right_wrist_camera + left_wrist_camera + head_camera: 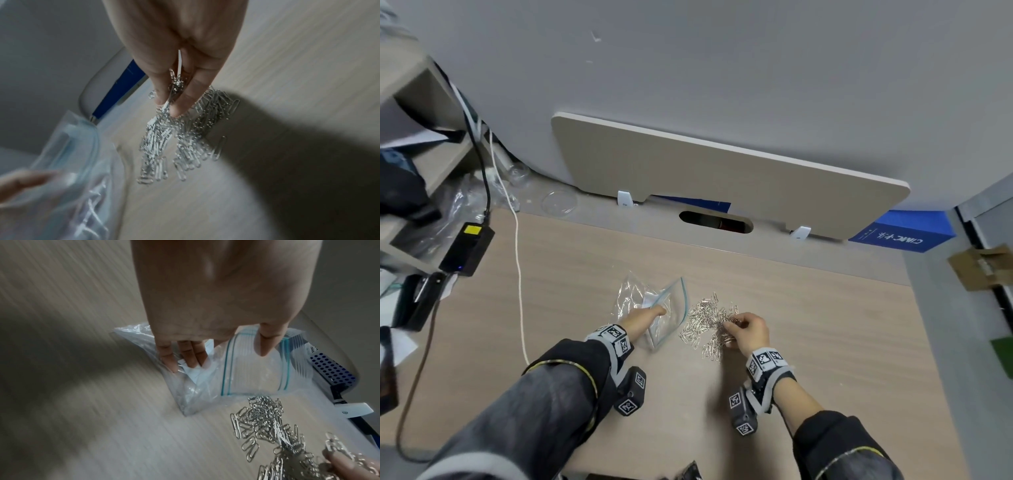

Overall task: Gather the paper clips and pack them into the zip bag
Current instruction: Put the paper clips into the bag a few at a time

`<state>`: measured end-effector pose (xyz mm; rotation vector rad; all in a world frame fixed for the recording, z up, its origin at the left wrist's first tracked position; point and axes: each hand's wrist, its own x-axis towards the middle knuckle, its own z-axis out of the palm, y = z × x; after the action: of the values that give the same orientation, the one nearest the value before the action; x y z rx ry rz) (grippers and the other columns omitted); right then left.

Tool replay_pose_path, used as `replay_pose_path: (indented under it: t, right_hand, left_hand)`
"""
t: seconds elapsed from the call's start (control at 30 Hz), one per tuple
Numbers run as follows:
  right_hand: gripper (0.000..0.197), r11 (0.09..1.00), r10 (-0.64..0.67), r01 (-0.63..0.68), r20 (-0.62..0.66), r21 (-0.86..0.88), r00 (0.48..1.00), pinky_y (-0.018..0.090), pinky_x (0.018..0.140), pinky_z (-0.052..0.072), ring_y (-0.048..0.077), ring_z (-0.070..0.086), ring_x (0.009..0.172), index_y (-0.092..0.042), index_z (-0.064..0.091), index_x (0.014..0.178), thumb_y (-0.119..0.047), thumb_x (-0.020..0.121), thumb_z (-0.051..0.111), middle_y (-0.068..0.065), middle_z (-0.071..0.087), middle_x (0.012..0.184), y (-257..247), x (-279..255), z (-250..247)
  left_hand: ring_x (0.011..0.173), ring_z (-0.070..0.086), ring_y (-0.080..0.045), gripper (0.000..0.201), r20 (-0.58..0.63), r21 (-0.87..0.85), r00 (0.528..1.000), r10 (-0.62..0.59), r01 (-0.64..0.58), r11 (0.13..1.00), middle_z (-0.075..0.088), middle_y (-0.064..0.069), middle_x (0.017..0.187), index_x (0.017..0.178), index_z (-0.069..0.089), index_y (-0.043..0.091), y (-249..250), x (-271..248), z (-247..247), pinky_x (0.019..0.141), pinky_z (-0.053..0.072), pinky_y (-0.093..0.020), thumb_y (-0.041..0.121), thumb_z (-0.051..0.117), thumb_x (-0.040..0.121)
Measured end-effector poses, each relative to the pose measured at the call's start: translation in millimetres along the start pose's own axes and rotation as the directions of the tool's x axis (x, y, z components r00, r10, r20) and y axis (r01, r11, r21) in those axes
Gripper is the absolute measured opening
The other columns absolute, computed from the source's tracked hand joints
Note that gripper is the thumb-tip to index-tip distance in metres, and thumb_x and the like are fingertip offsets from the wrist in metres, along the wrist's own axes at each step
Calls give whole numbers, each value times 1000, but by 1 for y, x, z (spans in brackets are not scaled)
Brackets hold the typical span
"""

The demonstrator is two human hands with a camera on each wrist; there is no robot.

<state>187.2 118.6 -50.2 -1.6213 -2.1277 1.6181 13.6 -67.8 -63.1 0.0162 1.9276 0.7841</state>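
paper clips (709, 325): bare silvery metal wire, shiny, catching light in bright glints
zip bag (667, 308): thin clear plastic, glossy and crinkled, with a blue-green ribbed zip strip along the mouth
second bag (628, 298): clear plastic film, wrinkled, glinting
desk top (808, 308): pale wood-grain laminate, matt, smooth, fine straight streaks
back panel (722, 171): beige board, matt, smooth, with a white edge band
panel brackets (625, 198): white plastic, slightly glossy
power brick (467, 248): black plastic, matt, with a yellow label
sleeves (558, 394): dark grey cloth, woven look
wrist straps (613, 337): grey fabric carrying printed black-and-white markers
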Motion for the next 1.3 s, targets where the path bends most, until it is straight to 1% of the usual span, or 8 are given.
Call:
replay_pose_path:
  t: [0.13, 0.3, 0.43, 0.6, 0.8, 1.0, 1.13, 1.3]
  right_hand:
    - [15, 993, -36, 32, 29, 110, 999, 50, 61, 59, 24, 61, 53, -14, 64, 76, -6, 79, 76, 10, 62, 71, -29, -14, -4]
    - [14, 970, -126, 86, 167, 228, 978, 28, 48, 57, 15, 53, 55, -9, 61, 78, 0, 82, 71, 4, 49, 67, -79, -35, 19]
    - [11, 974, -129, 71, 269, 214, 955, 25, 47, 56, 15, 59, 49, -8, 63, 79, -2, 84, 70, 4, 56, 66, -103, -44, 44]
    - [16, 986, -124, 143, 201, -82, 972, 38, 62, 60, 23, 67, 61, -13, 62, 72, -12, 77, 77, 6, 66, 71, -102, -38, 75]
    - [10, 928, -171, 248, 274, -277, 947, 42, 78, 59, 26, 70, 77, -17, 67, 72, -11, 80, 67, 11, 73, 84, -97, -35, 81]
    - [28, 978, -209, 209, 63, 7, 976, 47, 68, 58, 25, 63, 58, -21, 65, 75, -2, 86, 47, 9, 68, 73, -84, -24, 41]
    - [24, 875, -126, 125, 31, -468, 992, 31, 87, 48, 27, 62, 100, -13, 63, 111, -18, 89, 54, 10, 64, 113, -59, -13, 9]
    - [52, 660, -145, 171, 99, -731, 984, 40, 96, 43, 32, 43, 119, -19, 45, 131, -40, 87, 60, 11, 43, 130, -33, -6, 11]
  left_hand:
    - [113, 55, -25, 93, -12, -2, 1000, -10, 10, 1000, 59, -7, 126, 123, 60, 20, 2, -3, -1, 99, 43, -38, 70, 52, 46]
    - [113, 54, -25, 89, -26, -23, 1000, -16, 15, 1000, 58, -6, 125, 125, 58, 20, 3, -9, -1, 100, 44, -40, 65, 54, 48]
    - [110, 56, -24, 76, -12, -34, 1000, 1, -2, 999, 60, -6, 124, 119, 62, 20, 10, -23, -2, 93, 46, -36, 57, 55, 53]
    - [103, 62, -20, 78, 43, -61, 998, 50, -47, 997, 69, -3, 108, 105, 71, 25, 11, -32, -5, 85, 47, -31, 74, 50, 48]
    - [107, 56, -25, 50, 8, -76, 1000, -4, 5, 997, 64, -9, 113, 89, 68, 24, 8, -26, -6, 90, 46, -36, 49, 51, 49]
    - [108, 54, -26, 80, -2, -65, 1000, -15, 15, 998, 58, -8, 122, 118, 61, 15, -9, 13, 1, 92, 45, -37, 50, 52, 46]
    - [104, 57, -28, 74, -24, -34, 999, -31, 30, 999, 61, -10, 111, 117, 62, 9, 0, 2, 0, 75, 42, -31, 41, 52, 51]
    - [101, 59, -32, 73, -39, -10, 998, -57, 57, 998, 63, -21, 104, 123, 56, -6, 5, 0, 2, 70, 35, -27, 31, 52, 60]
